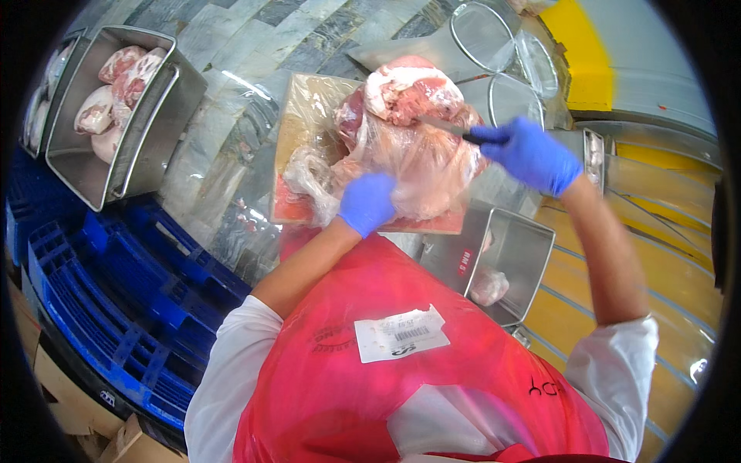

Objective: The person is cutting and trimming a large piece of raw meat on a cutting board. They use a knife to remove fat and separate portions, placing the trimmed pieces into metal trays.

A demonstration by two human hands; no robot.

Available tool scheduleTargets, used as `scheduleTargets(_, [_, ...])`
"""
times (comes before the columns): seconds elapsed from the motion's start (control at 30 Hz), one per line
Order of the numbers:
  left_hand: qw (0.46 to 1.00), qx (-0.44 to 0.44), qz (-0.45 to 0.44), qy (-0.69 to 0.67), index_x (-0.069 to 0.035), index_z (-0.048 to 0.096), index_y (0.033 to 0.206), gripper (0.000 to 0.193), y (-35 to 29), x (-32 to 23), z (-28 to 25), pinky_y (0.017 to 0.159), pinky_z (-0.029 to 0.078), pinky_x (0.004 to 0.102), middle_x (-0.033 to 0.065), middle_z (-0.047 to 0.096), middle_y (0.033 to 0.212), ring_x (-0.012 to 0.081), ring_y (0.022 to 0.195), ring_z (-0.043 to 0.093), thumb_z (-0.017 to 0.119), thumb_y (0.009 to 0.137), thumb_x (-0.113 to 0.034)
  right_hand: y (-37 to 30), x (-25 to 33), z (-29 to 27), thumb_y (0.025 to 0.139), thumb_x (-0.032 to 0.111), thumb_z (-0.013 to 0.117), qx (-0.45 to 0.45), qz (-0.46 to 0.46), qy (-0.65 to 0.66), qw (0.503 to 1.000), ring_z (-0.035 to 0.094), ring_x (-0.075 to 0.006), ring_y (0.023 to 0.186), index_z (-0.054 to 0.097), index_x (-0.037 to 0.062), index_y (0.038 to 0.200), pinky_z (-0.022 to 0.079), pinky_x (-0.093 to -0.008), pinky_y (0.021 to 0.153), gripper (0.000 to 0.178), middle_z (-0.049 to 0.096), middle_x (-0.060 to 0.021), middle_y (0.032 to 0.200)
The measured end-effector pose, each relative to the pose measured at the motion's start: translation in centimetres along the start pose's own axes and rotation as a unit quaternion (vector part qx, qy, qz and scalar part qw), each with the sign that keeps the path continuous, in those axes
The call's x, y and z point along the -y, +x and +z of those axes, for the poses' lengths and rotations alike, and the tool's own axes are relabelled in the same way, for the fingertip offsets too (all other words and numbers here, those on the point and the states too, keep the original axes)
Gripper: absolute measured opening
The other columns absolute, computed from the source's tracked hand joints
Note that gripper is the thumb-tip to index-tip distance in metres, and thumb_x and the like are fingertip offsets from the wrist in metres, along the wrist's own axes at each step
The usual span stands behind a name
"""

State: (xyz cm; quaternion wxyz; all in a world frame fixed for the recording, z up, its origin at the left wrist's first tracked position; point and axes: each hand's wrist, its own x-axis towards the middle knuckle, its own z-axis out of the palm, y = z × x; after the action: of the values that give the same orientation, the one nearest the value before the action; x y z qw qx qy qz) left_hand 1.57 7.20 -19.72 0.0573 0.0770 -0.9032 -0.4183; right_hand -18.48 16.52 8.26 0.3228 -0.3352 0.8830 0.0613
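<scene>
A large raw piece of meat [417, 89], pink with white fat, lies on a tan board [292, 147] in front of me. Clear plastic film [421, 166] covers its near side and bunches up at the left. My left hand [368, 203], in a blue glove, is closed on the film at the near edge of the meat. In my right hand [536, 154], also gloved in blue, is a knife [485, 137] with a black handle. Its blade points left and lies against the meat, so the tip is hard to make out.
Several meat pieces [123, 85] lie in a deep metal bin [116, 181] at the left, above blue plastic pallets [116, 301]. Another metal bin [529, 289] with meat stands near right. Metal hoops [505, 46] with clear bags are at the far right, beside a yellow panel [583, 58].
</scene>
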Motion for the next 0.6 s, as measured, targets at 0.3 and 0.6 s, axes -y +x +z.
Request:
scheduleTargets(0.3, [1.000, -0.005, -0.008, -0.004, -0.010, 0.074, 0.092, 0.023, -0.1, 0.1, 0.4, 0.073, 0.056, 0.0502, 0.0172, 0.073, 0.088, 0.0393, 0.082, 0.070, 0.070, 0.082, -0.031, 8.8, 5.3, -12.4, 0.086, 0.046, 0.077, 0.159, 0.037, -0.178, 0.971, 0.064, -0.0169, 0.064, 0.078, 0.0125, 0.111, 0.052, -0.0345, 0.058, 0.042, 0.073, -0.0102, 0.078])
scheduleTargets(0.6, [0.997, 0.050, 0.055, 0.022, -0.012, 0.074, 0.087, 0.026, 0.0, -2.2, -1.3, 0.071, 0.056, 0.0508, 0.0176, 0.072, 0.084, 0.0395, 0.079, 0.070, 0.070, 0.083, -0.037, -7.1, -8.4, 8.7, 0.095, 0.030, 0.069, -0.204, -0.050, 0.080, 0.974, 0.071, -0.0342, 0.082, 0.069, 0.0288, 0.133, 0.055, -0.0387, 0.076, 0.038, 0.073, -0.0213, 0.102])
